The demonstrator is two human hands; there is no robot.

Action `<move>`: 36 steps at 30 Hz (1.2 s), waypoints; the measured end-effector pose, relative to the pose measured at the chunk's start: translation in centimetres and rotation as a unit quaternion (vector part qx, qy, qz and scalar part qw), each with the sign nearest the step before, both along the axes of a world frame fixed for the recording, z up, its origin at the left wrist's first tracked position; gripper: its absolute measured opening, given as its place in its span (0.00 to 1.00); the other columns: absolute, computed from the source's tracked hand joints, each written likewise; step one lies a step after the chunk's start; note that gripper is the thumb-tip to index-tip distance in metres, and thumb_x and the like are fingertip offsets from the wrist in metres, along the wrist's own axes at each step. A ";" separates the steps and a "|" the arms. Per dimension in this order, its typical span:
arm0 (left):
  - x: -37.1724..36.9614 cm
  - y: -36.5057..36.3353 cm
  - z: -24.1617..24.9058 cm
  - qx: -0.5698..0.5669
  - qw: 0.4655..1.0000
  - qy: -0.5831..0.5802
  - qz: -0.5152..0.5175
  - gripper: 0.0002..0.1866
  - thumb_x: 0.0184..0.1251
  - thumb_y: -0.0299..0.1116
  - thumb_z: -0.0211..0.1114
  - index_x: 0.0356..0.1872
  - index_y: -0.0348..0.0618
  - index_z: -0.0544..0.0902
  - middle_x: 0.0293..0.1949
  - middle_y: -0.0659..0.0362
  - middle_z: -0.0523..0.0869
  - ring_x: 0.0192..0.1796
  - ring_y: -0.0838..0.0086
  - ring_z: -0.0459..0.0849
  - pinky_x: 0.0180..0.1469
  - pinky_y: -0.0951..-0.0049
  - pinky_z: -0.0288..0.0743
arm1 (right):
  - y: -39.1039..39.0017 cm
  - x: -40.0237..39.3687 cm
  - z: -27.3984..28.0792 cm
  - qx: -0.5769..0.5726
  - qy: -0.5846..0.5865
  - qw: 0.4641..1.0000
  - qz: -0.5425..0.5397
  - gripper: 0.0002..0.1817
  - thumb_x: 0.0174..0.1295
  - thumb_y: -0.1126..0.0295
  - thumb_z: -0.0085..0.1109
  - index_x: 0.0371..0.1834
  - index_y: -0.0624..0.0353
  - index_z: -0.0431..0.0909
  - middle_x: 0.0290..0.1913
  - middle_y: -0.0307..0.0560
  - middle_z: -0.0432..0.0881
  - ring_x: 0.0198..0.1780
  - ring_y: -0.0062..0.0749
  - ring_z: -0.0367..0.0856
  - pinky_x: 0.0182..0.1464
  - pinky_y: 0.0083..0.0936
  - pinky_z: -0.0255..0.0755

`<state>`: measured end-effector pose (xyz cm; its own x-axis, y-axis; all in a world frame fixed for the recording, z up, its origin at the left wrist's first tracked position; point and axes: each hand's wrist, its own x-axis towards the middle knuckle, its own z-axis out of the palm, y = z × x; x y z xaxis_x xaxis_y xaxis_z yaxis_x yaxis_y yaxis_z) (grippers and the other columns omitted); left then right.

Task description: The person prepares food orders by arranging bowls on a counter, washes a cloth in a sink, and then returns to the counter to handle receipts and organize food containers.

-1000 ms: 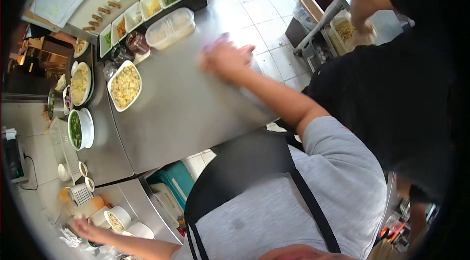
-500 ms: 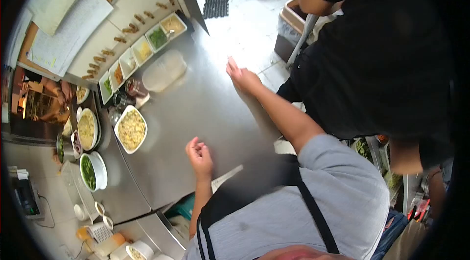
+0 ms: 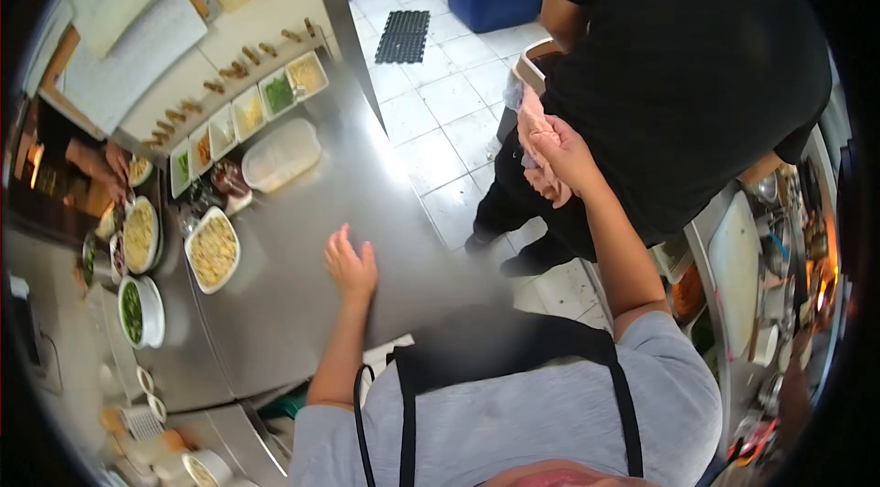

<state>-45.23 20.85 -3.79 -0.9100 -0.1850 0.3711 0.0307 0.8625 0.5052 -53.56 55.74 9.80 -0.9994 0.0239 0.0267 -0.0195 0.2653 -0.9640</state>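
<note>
My right hand (image 3: 568, 159) is closed around a crumpled pink cloth (image 3: 532, 134), raised beside a co-worker's dark-clothed back. Over the steel counter (image 3: 321, 221) is my left hand (image 3: 350, 269), with its thumb and fingers apart and nothing in it. A white dish of pale chopped food (image 3: 214, 250) stands to the left of that hand. Farther back on the counter lies a translucent plastic container (image 3: 281, 157).
Along the wall runs a row of small white trays (image 3: 247, 113) with chopped ingredients. A bowl of greens (image 3: 134, 313) is at the left. The co-worker (image 3: 678, 74) stands close on my right, near a bin (image 3: 533, 65). A blue cooler (image 3: 495, 1) sits on the floor.
My right hand has moved right, away from the counter edge, and now grips a pink cloth. My left hand's fingers have spread. The view has shifted, and the co-worker stands differently.
</note>
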 end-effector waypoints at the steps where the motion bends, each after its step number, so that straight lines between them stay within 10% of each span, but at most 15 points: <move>1: 0.0 0.0 0.1 -0.001 1.000 0.007 0.010 0.25 0.52 0.38 0.54 0.52 0.39 0.65 0.48 0.46 0.67 0.51 0.54 0.64 0.53 0.58 0.56 | 0.8 0.2 0.4 0.002 0.005 1.000 0.005 0.20 0.54 0.67 0.50 0.49 0.64 0.65 0.38 0.43 0.74 0.37 0.21 0.72 0.39 0.17 0.68; 6: 0.9 0.6 1.2 -0.033 0.997 -0.007 0.063 0.24 0.53 0.38 0.54 0.51 0.39 0.66 0.48 0.46 0.67 0.52 0.55 0.64 0.53 0.59 0.57 | 3.5 2.7 3.1 -0.156 -0.070 0.981 0.086 0.21 0.54 0.69 0.49 0.51 0.66 0.64 0.43 0.44 0.73 0.42 0.22 0.71 0.45 0.17 0.66; 16: 0.2 0.8 0.6 -0.061 0.991 -0.023 0.118 0.22 0.54 0.38 0.52 0.50 0.39 0.67 0.49 0.49 0.67 0.53 0.58 0.63 0.54 0.60 0.55 | 6.9 1.2 2.9 -0.054 -0.078 0.986 0.134 0.22 0.53 0.70 0.48 0.53 0.64 0.64 0.43 0.45 0.73 0.42 0.21 0.71 0.45 0.17 0.65; 36: -0.5 1.1 0.9 -0.148 0.969 -0.152 0.127 0.27 0.52 0.38 0.52 0.55 0.43 0.61 0.54 0.50 0.61 0.59 0.59 0.55 0.59 0.60 0.44 | 12.2 6.4 1.5 -0.134 -0.096 0.986 -0.023 0.26 0.57 0.71 0.46 0.58 0.68 0.54 0.53 0.52 0.64 0.45 0.27 0.70 0.43 0.20 0.68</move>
<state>-45.78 21.99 -2.86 -0.9247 -0.3433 0.1644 -0.3126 0.9314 0.1863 -47.12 67.95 11.30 -0.9833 0.0491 -0.1753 0.1753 -0.0033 -0.9845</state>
